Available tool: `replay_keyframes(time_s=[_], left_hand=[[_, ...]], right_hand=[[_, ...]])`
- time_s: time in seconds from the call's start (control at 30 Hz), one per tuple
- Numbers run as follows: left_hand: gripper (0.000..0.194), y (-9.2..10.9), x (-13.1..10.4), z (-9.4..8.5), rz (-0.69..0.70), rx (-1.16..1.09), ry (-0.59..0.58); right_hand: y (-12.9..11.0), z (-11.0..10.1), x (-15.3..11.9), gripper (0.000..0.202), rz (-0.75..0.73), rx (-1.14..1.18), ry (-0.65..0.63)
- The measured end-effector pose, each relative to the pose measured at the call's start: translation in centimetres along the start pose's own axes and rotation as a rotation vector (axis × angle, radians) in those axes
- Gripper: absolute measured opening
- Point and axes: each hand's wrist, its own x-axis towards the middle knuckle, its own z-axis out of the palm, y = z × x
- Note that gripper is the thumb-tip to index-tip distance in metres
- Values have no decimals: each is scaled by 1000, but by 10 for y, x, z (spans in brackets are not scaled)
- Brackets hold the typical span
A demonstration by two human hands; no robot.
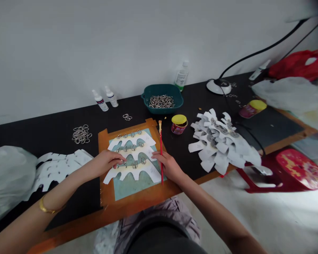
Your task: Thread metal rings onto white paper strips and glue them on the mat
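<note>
Three scalloped white paper strips [148, 173] lie in rows on a pale green mat edged with brown tape. Metal rings [135, 164] stand in pairs along the strips. At the lowest strip's left part, my left hand [108, 164] is closed, its thumb and fingertips pinching a small metal ring [123, 161]. My right hand [169, 165] rests at the strips' right end, closed around a red-handled paintbrush [161, 144] whose bristles point away from me. Its fingertips touch the middle strip's right end; part of the handle is hidden behind the fingers.
Loose rings [81, 134] are heaped left of the mat. A green basin [163, 89] of rings and a yellow-lidded tub [179, 123] stand behind. White strips are stacked left [58, 165]; a pile of strips [222, 141] lies right. Two small bottles [100, 101] stand near the wall.
</note>
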Motion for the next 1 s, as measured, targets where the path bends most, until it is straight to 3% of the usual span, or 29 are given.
replay_keyframes(time_s=[0.2,0.4,0.57,1.0], left_hand=[[22,-13,7,8,32,-80,-45],[27,-16,14,14,-29,-13,-67],[7,-19,16,18,55,-52,-90],[13,-5,25,19,-22,124,-60]], right_hand=[[2,1,-1,36,-9,-11,6],[3,2,-1,36,-8,-9,7],[2,2,-1,39,-2,-8,7],[2,1,-1,38,13,-9,-19]])
